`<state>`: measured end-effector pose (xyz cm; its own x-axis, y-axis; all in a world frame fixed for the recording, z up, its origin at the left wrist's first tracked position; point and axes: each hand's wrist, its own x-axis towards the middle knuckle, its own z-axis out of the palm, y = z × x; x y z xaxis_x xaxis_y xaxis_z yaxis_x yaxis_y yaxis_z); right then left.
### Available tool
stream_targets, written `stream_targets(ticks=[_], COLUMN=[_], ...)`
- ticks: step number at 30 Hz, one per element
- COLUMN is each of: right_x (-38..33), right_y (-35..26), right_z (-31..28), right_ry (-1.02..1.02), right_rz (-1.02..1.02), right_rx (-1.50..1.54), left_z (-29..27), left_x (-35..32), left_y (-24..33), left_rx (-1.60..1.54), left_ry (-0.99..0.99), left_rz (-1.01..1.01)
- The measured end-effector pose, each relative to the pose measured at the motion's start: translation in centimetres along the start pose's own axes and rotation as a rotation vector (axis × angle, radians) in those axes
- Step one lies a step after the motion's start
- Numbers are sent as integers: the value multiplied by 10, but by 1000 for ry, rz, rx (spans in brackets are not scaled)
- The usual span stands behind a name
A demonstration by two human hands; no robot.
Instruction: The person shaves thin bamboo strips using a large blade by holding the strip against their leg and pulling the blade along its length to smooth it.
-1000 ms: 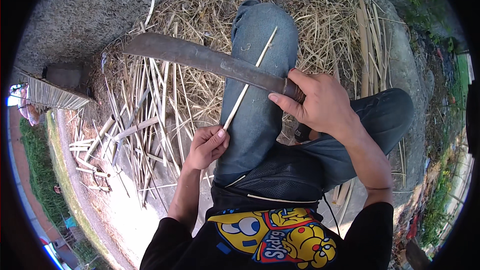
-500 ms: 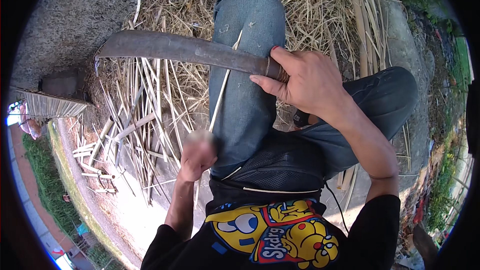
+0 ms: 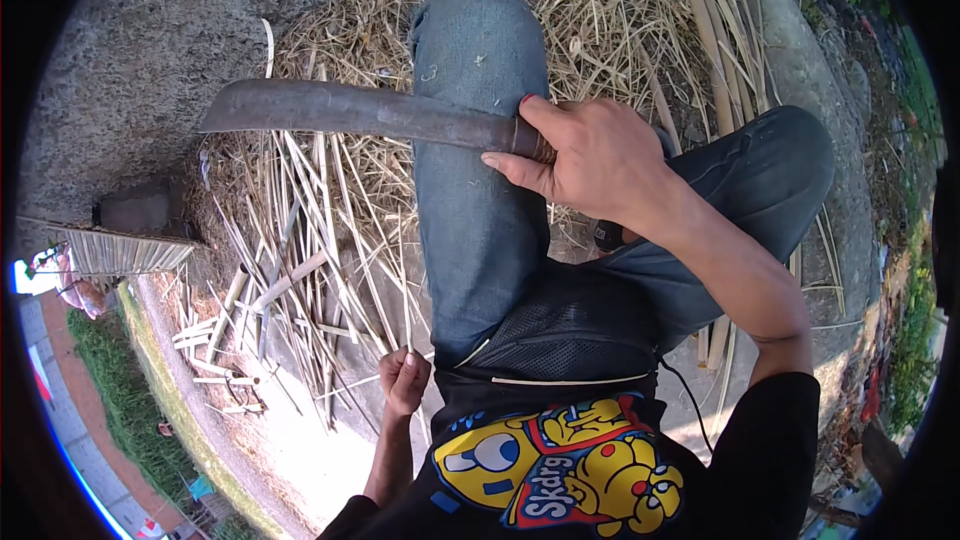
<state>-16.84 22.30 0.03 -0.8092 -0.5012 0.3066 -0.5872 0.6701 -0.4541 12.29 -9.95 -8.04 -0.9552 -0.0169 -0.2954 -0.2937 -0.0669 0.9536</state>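
Machete (image 3: 350, 112) | right hand (image 3: 602, 160) wrapped round handle (image 3: 534, 143) | left hand (image 3: 404, 381) fist-curled, apparently pinching strip (image 3: 405, 290)

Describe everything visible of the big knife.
The big knife has a long, broad, gently curved blade of dark, worn-looking, grey-brown metal, wider toward its outer end. A narrow band sits where it meets the brownish handle, which is mostly hidden in the right hand. One broad face shows to the camera; the tip points left. It extends across the denim-covered leg; whether it touches the cloth can't be told.
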Motion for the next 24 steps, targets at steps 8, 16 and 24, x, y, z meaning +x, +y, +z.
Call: stream_targets(ticks=[8, 16, 24], right_x=[3, -2, -2], right_y=[-5, -11, -10], right_z=[-17, -11, -5], right_ry=[-22, -122, -31], right_rz=[108, 87, 47], right_rx=[453, 57, -14], left_z=[24, 64, 64], left_x=[77, 121, 103], left_y=[57, 100, 94], left_rx=[439, 791, 878], left_ry=[115, 150, 214], left_rz=[121, 289, 328])
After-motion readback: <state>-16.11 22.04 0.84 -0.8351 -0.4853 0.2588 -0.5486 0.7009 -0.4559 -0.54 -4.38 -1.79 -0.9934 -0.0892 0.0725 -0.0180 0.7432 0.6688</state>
